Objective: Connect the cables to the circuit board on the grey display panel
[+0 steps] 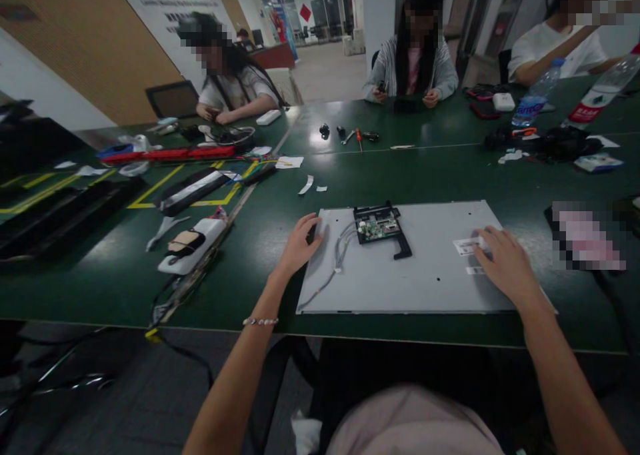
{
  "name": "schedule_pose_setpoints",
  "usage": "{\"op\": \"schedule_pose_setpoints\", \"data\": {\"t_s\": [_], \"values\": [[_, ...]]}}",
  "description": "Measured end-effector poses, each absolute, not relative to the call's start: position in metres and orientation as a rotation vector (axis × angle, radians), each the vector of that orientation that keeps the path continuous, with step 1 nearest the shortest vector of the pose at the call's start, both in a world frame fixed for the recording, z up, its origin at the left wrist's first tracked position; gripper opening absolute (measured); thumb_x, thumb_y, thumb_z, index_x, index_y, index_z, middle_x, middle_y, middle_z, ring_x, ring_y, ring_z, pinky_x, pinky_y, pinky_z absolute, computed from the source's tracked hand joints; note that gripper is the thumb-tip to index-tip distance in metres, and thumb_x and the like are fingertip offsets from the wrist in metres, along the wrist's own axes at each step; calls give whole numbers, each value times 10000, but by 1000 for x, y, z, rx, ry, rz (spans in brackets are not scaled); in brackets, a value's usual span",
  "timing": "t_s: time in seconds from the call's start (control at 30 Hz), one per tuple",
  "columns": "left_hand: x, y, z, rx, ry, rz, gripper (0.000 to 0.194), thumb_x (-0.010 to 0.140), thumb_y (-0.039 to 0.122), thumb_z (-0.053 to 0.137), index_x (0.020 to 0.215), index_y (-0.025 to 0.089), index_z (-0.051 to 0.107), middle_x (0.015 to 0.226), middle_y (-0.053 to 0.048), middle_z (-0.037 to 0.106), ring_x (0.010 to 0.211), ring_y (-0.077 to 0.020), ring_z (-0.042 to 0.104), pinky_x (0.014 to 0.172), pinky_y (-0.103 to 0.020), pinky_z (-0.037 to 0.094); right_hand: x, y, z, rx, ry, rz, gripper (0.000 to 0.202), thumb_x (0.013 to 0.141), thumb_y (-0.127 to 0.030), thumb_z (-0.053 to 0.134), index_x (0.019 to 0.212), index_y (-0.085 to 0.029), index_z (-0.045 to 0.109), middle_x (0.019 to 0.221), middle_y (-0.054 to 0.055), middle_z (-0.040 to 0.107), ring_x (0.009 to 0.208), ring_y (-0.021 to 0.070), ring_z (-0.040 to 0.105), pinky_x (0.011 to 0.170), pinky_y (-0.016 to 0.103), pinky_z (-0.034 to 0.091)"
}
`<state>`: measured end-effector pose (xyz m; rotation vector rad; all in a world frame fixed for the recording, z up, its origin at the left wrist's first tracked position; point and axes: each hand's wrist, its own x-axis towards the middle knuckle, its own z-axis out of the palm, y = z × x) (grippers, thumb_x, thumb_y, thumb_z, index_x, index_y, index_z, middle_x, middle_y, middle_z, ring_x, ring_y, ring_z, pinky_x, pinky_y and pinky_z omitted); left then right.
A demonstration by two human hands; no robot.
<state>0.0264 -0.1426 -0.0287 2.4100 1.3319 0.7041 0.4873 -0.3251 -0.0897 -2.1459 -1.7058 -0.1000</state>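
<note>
In front of me a flat light-grey panel [400, 285] lies on the green table. On its upper middle sits a green circuit board [381, 226] in a black plastic bracket [401, 247]. Grey cables [340, 248] run from the board toward the panel's lower left corner. My left hand [303, 240] rests at the panel's left edge, fingers apart, holding nothing. Over the right part of the panel my right hand [503, 258] spreads its fingers, the tips at a white label [466, 246]. Whether those fingertips press on the label I cannot tell.
A white power strip [193, 247] with a black plug stands left of the panel. Farther back lie a red screwdriver [359, 139] and small black parts. A phone [585, 235] is at the right, with bottles [537, 95] behind it. Several people sit across the table.
</note>
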Motion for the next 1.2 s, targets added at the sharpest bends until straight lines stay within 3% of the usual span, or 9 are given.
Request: {"op": "schedule_pose_setpoints", "data": {"t_s": [0.13, 0.3, 0.37, 0.5, 0.6, 0.87, 1.03, 1.2], "values": [[50, -148, -17, 2520, 1219, 715, 499, 914, 358, 512, 1386, 219, 425, 1515, -97, 385, 1416, -239, 347, 1188, -448, 289, 489, -324, -92, -2169, -1711, -107, 514, 944, -469, 363, 1347, -201, 537, 1441, 142, 498, 1330, 389, 412, 999, 587, 404], [98, -140, -8, 2493, 1005, 450, 928, 811, 537, 632, 1543, 220, 157, 1623, -118, 146, 1501, -296, 113, 1219, -457, 187, 490, -323, -90, -2192, -1704, -88, 500, 947, -464, 368, 1345, -214, 539, 1444, 132, 500, 1337, 379, 405, 1009, 584, 402], [111, -132, -9, 2441, 938, 378, 1023, 759, 551, 680, 1551, 207, 132, 1622, -135, 139, 1499, -317, 111, 1216, -459, 187, 489, -323, -89, -2186, -1692, -85, 480, 945, -452, 382, 1337, -229, 548, 1436, 126, 509, 1331, 377, 410, 1007, 587, 404], [124, -120, -15, 2350, 874, 384, 996, 717, 531, 712, 1519, 186, 233, 1561, -151, 278, 1436, -315, 294, 1196, -445, 241, 487, -323, -88, -2140, -1682, -85, 449, 939, -422, 403, 1323, -257, 565, 1412, 111, 531, 1315, 368, 431, 1006, 593, 399], [128, -123, -15, 2310, 885, 421, 968, 706, 531, 722, 1498, 195, 279, 1536, -140, 310, 1406, -302, 340, 1183, -430, 269, 486, -322, -87, -2134, -1678, -81, 465, 941, -435, 387, 1332, -248, 557, 1424, 114, 519, 1323, 370, 422, 1003, 594, 396], [150, -154, -17, 2331, 849, 422, 915, 713, 537, 702, 1476, 203, 323, 1538, -137, 308, 1420, -314, 312, 1191, -452, 245, 486, -320, -84, -2176, -1693, -87, 474, 937, -421, 383, 1342, -238, 549, 1438, 113, 508, 1336, 379, 396, 1000, 586, 397], [158, -171, -18, 2335, 895, 350, 916, 726, 581, 688, 1470, 172, 343, 1583, -143, 225, 1453, -319, 262, 1207, -420, 233, 485, -321, -82, -2207, -1692, -75, 483, 948, -415, 369, 1357, -222, 539, 1453, 118, 497, 1342, 377, 387, 1013, 590, 389], [160, -180, -20, 2363, 918, 381, 868, 797, 524, 675, 1489, 156, 303, 1607, -142, 195, 1480, -281, 211, 1216, -391, 209, 485, -322, -78, -2220, -1703, -44, 487, 954, -416, 370, 1374, -221, 521, 1474, 112, 475, 1363, 359, 365, 1047, 571, 364]]}}
